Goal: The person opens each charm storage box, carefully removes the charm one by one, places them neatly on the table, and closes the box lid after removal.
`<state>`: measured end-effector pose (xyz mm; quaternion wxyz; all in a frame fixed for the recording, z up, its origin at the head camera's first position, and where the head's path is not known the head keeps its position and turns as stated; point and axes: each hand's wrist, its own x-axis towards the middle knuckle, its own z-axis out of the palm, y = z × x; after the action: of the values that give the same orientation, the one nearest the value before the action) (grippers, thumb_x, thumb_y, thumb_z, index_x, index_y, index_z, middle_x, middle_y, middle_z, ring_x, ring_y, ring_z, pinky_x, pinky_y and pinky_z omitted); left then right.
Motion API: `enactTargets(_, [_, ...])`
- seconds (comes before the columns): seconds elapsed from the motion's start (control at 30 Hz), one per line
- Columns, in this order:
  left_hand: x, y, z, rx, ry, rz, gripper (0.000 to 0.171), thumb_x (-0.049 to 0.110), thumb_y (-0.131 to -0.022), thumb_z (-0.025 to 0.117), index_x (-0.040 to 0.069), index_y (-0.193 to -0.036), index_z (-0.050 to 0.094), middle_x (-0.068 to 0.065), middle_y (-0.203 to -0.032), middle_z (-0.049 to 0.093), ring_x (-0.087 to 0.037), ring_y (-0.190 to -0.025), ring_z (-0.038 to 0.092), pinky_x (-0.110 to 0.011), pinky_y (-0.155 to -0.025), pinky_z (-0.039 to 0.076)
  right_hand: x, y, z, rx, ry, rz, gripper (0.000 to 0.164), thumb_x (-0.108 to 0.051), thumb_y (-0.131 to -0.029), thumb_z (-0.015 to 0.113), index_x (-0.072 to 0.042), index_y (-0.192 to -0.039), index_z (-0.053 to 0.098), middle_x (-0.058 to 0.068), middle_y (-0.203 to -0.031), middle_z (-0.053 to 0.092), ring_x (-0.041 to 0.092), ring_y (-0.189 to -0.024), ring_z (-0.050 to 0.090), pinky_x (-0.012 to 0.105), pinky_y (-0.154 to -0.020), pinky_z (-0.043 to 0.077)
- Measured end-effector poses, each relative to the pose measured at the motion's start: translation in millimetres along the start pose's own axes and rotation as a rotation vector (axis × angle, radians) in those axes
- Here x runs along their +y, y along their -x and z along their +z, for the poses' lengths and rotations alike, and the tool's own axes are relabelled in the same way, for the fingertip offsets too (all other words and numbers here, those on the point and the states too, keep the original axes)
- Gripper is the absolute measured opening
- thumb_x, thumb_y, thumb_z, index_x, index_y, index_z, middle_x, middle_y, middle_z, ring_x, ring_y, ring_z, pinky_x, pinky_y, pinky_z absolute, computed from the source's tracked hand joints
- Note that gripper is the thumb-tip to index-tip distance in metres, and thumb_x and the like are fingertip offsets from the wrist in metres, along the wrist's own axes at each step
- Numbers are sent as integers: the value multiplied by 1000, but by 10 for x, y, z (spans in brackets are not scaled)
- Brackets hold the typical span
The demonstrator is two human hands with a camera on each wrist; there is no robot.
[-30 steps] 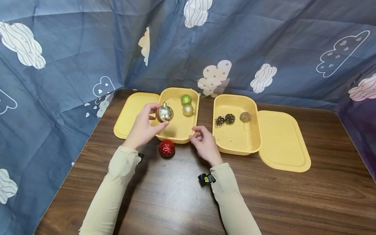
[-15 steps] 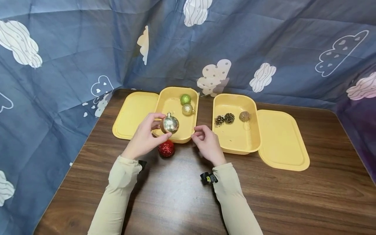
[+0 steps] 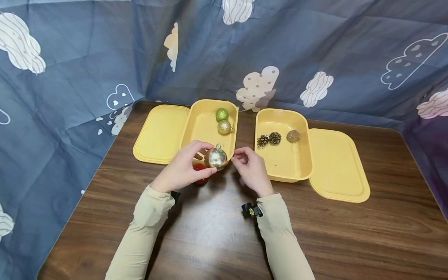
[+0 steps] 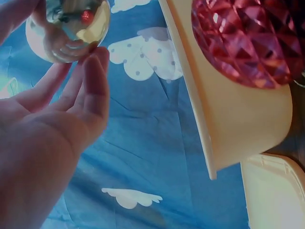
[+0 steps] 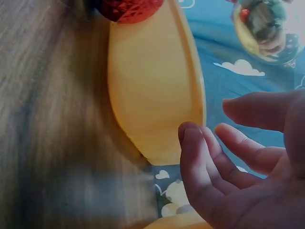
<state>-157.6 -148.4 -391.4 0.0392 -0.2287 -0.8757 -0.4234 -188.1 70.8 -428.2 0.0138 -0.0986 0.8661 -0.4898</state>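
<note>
The silvery ball [image 3: 217,158] was smooth, glossy; the red ball [image 4: 248,43], faceted, shiny. The tabletop [image 3: 217,237] looked like wood, the yellow boxes [image 3: 203,126] plastic, the backdrop [image 3: 203,58] creased cloth.

A creased blue cloth [image 3: 210,54] printed with pale clouds [image 3: 171,46] hangs along 3 edges of a brown wood-grain tabletop [image 3: 332,237]: left, far and right. Behind the far edge stand 1 dotted cloud [image 3: 257,87] and, to its right, 1 striped cloud [image 3: 316,89]. The cloth turns purple past the far right corner. Pale glare [image 3: 206,221] shines on the dark grain toward the middle of the tabletop.
</note>
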Motion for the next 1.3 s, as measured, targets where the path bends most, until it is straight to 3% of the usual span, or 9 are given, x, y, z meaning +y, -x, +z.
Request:
enactTargets(0.13, [52,-3,33,-31,14,16,53,24,-80,79,13,-126,55,-1,-118,60,-13,-99,60,-37,-85,54,-11,9,-71,27,-4,-18,23,-11,-90,64,0,-110,64,15,-101,70,25,-87,68,36,-79,56])
enactTargets(0.33, [104,-1,59,-41,-55,54,51,26,-81,78,12,-124,56,-1,-120,60,-12,-103,58,-33,-89,51,-10,10,-163,88,-3,-33,20,-11,-90,64,-2,-108,66,14,-97,71,23,-80,68,28,-71,54])
enactTargets(0.8, [172,0,249,-103,-73,110,46,26,-82,76,10,-120,58,-2,-111,56,-11,-97,59,-32,-89,52,46,-27,-332,224,20,-39,16,-13,-90,64,-3,-100,70,12,-87,70,16,-71,61,16,-61,44])
enactTargets(1.07, [259,6,382,-143,-85,30,42,28,-83,75,12,-118,58,0,-108,57,-9,-96,57,-26,-87,50,92,-34,-345,246,10,-40,14,-12,-90,64,-3,-98,70,14,-85,70,14,-69,59,14,-59,44])
enactTargets(1.3, [276,-3,534,-198,-111,-38,43,30,-84,72,9,-119,56,-3,-111,59,-13,-98,56,-30,-89,49,125,-36,-341,243,0,-21,14,-13,-89,65,-3,-97,71,14,-82,70,10,-63,57,16,-55,44])
